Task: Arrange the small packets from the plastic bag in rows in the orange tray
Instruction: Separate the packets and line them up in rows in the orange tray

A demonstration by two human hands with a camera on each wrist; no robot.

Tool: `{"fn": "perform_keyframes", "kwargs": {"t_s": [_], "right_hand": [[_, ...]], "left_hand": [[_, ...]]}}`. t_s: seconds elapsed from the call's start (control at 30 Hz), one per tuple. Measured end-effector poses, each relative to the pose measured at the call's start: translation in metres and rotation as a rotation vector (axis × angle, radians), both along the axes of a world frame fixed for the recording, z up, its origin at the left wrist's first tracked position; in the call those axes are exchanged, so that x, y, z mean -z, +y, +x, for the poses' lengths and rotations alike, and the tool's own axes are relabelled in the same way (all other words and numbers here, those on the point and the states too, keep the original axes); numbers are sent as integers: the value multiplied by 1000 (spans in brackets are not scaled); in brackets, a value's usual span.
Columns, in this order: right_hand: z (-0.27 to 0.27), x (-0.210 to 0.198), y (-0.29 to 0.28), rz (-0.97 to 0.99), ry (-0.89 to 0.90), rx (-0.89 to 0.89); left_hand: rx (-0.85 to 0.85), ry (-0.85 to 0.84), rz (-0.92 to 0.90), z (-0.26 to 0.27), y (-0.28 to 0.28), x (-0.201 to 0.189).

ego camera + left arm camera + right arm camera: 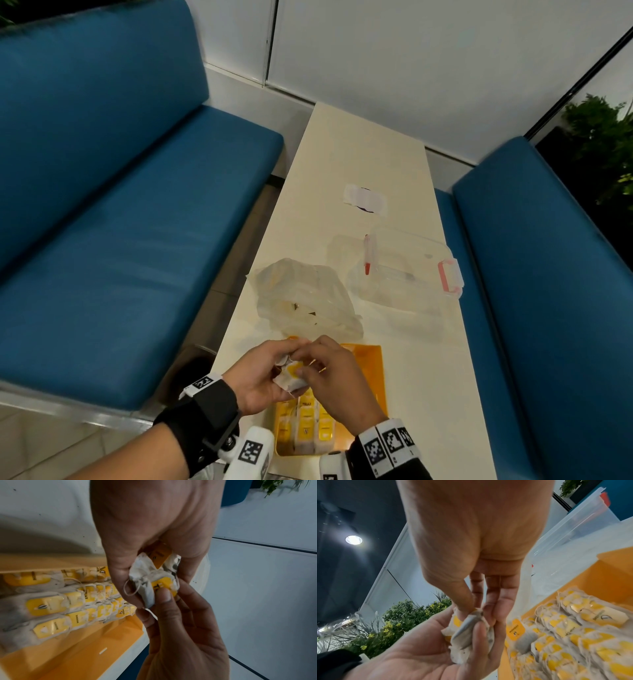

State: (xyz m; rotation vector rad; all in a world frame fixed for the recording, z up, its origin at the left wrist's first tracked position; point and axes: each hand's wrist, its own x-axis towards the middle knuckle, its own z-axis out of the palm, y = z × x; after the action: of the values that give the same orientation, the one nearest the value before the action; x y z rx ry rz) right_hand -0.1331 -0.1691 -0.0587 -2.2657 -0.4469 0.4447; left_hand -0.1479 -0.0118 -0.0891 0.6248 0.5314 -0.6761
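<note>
Over the far end of the orange tray (375, 373), both hands hold a small bunch of tea-bag packets (290, 374), white paper with yellow tags. My left hand (279, 368) cups the bunch (465, 635) in its palm with fingers curled round it. My right hand (310, 365) pinches one packet (161, 586) of that bunch between thumb and fingers (478, 608). Three rows of packets (306, 423) lie in the near half of the tray (82, 654). The crumpled clear plastic bag (305, 301) lies just beyond the tray.
A clear lidded box (407, 270) with pink latches stands to the right of the bag. A white paper scrap (364, 200) lies farther up the narrow cream table (421, 394). Blue benches (120, 205) flank the table on both sides.
</note>
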Motion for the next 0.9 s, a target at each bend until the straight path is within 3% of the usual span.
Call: {"fn": "perform_keyframes", "kwargs": {"t_s": [0.27, 0.6, 0.9], "right_hand": [[-4, -1, -14, 61, -26, 85], [6, -5, -36, 248, 189, 283], [17, -9, -66, 200, 220, 365]], "left_hand": [[8, 36, 134, -1, 12, 16], [0, 26, 201, 2, 18, 26], [-20, 32, 273, 0, 27, 28]]}}
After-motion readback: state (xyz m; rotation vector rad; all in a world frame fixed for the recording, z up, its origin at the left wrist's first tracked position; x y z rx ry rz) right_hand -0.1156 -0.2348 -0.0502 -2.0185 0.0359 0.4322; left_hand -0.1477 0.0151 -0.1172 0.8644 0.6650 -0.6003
